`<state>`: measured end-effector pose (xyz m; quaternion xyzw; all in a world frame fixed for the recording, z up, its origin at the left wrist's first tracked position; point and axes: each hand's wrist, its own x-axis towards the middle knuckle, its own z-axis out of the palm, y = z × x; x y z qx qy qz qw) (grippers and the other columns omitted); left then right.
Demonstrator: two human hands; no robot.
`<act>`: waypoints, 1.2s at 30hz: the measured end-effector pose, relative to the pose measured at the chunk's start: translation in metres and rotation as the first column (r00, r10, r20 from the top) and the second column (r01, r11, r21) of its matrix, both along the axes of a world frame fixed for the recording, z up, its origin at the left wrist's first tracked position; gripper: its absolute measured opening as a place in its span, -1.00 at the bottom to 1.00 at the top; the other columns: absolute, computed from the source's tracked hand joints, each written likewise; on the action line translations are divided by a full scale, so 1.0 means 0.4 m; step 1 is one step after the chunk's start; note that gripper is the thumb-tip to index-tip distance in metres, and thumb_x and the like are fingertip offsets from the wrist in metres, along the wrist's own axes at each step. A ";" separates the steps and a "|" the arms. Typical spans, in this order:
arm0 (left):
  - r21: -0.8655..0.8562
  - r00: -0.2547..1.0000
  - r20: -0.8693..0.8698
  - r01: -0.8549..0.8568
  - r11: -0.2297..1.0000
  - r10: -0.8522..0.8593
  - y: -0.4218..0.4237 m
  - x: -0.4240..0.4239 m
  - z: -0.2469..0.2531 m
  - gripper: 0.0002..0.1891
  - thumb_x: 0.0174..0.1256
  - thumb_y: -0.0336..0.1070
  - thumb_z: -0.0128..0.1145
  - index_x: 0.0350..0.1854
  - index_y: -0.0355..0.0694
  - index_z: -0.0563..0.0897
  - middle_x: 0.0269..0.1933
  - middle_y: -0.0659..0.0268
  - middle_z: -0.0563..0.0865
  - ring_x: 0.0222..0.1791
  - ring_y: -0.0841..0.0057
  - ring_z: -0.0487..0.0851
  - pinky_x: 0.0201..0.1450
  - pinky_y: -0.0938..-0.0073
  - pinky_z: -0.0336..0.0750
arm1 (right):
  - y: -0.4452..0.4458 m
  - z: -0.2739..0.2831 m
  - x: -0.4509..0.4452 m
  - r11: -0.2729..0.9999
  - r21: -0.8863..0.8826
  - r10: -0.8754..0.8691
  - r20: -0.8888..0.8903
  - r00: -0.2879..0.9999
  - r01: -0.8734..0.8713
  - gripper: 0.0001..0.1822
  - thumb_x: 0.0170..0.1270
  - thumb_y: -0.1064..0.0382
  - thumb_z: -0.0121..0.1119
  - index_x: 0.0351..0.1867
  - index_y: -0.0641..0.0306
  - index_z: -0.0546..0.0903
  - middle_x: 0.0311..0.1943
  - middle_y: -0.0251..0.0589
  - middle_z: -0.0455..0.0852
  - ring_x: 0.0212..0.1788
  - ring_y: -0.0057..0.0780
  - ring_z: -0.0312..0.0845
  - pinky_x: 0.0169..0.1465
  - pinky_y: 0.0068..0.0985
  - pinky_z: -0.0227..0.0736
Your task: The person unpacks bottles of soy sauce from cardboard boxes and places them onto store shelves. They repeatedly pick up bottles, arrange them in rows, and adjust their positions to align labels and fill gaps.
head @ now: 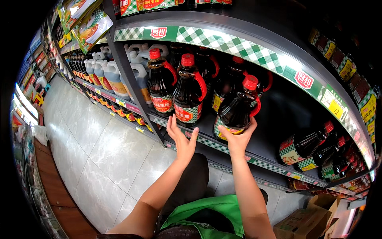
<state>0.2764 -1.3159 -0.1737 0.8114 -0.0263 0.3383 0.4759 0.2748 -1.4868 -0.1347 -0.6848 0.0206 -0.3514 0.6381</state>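
Around the lower body of a large dark soy sauce bottle (pixel 235 112) with a red cap and red handle, my right hand (pixel 240 139) is closed. That bottle leans slightly at the front of the shelf. My left hand (pixel 182 140) has its fingers apart, just below a similar bottle (pixel 187 98) with a red and green-checked label; whether a fingertip touches it I cannot tell. Another such bottle (pixel 160 86) stands to its left. Behind the held one is a further soy sauce bottle (pixel 228 80), partly hidden.
A dark metal shelf (pixel 265 143) with checked trim holds the bottles. Above it curves the upper shelf edge (pixel 226 44). A post (pixel 128 74) divides it from pale-handled jugs (pixel 112 76) at left. More bottles (pixel 304 146) stand right. Cardboard boxes (pixel 304 222) sit on the tiled floor (pixel 98 155).
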 end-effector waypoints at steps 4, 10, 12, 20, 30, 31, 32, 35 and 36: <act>-0.022 0.999 0.046 0.015 1.000 -0.014 -0.024 0.081 -0.050 -0.06 0.32 -0.26 0.29 0.56 -0.35 -0.08 0.47 -0.15 0.07 0.50 -0.01 0.08 0.55 0.07 -0.04 | 0.059 -0.017 0.021 0.998 0.010 -0.066 0.015 0.998 0.065 0.15 -0.27 0.23 0.72 0.34 0.39 0.14 0.24 0.01 0.29 0.31 -0.21 0.27 0.39 -0.27 0.21; 0.002 0.985 -0.156 -0.073 0.997 0.072 -0.063 0.112 -0.044 -0.08 0.29 -0.33 0.28 0.57 -0.20 -0.05 0.45 -0.04 0.16 0.48 0.00 0.15 0.44 -0.28 -0.06 | 0.095 -0.026 0.048 0.958 -0.080 -0.272 0.071 0.960 0.277 0.12 -0.30 0.15 0.72 0.30 0.42 0.21 0.17 0.06 0.29 0.26 -0.02 0.20 0.34 -0.12 0.17; -0.010 0.988 -0.144 -0.066 0.998 0.064 -0.072 0.119 -0.030 -0.07 0.29 -0.35 0.29 0.58 -0.19 -0.07 0.46 -0.03 0.16 0.49 0.00 0.13 0.44 -0.31 -0.08 | 0.099 -0.023 0.065 0.955 -0.085 -0.277 0.081 0.957 0.283 0.12 -0.30 0.14 0.71 0.30 0.42 0.21 0.16 0.05 0.30 0.25 -0.03 0.20 0.33 -0.11 0.17; 0.050 0.974 -0.199 -0.098 0.994 0.106 -0.033 0.105 0.012 0.23 -0.05 -0.12 0.54 0.60 -0.16 -0.09 0.53 0.01 0.16 0.57 -0.05 -0.04 0.45 -0.43 -0.31 | 0.093 -0.026 0.022 0.987 -0.122 -0.099 0.058 0.993 0.105 0.14 -0.30 0.13 0.70 0.31 0.42 0.18 0.16 0.06 0.27 0.27 -0.06 0.26 0.35 -0.16 0.21; 0.055 0.985 0.056 -0.166 0.985 0.163 -0.010 0.130 -0.003 0.16 -0.08 -0.15 0.55 0.56 -0.21 0.05 0.30 -0.03 0.37 0.36 0.01 0.24 0.43 -0.06 -0.04 | 0.107 -0.006 0.076 0.979 -0.163 -0.131 -0.019 0.991 0.126 0.16 -0.28 0.07 0.70 0.31 0.44 0.16 0.21 0.15 0.26 0.33 0.05 0.16 0.38 -0.09 0.13; 0.057 0.987 0.029 -0.160 0.985 0.158 -0.008 0.131 -0.007 0.16 -0.08 -0.15 0.55 0.57 -0.20 0.04 0.30 -0.04 0.36 0.36 0.00 0.25 0.43 -0.06 -0.03 | 0.109 -0.003 0.067 0.978 -0.166 -0.129 -0.020 0.991 0.124 0.16 -0.28 0.06 0.70 0.31 0.44 0.16 0.21 0.16 0.26 0.33 0.05 0.15 0.38 -0.08 0.13; 0.060 0.988 0.002 -0.153 0.986 0.153 -0.007 0.128 -0.011 0.17 -0.08 -0.15 0.55 0.57 -0.18 0.03 0.30 -0.04 0.36 0.36 0.00 0.25 0.43 -0.06 -0.03 | 0.109 -0.002 0.056 0.978 -0.169 -0.128 -0.021 0.992 0.123 0.17 -0.28 0.05 0.70 0.32 0.45 0.16 0.21 0.16 0.26 0.33 0.06 0.15 0.38 -0.08 0.12; 0.037 0.990 -0.008 -0.138 0.990 0.138 -0.010 0.139 -0.013 0.18 -0.09 -0.15 0.54 0.58 -0.14 0.01 0.32 -0.04 0.34 0.36 -0.03 0.26 0.41 -0.10 0.00 | 0.103 -0.002 0.050 0.973 -0.217 -0.074 0.053 0.996 0.084 0.19 -0.28 0.07 0.69 0.35 0.47 0.15 0.20 0.18 0.27 0.32 0.08 0.15 0.38 -0.06 0.11; 0.032 0.991 0.004 -0.134 0.990 0.134 -0.018 0.143 -0.014 0.18 -0.08 -0.15 0.54 0.58 -0.14 0.00 0.32 -0.04 0.33 0.36 -0.03 0.26 0.40 -0.11 0.00 | 0.088 -0.007 0.070 0.977 -0.203 -0.061 0.053 0.997 0.070 0.19 -0.28 0.07 0.70 0.35 0.46 0.15 0.20 0.18 0.27 0.32 0.09 0.15 0.38 -0.05 0.11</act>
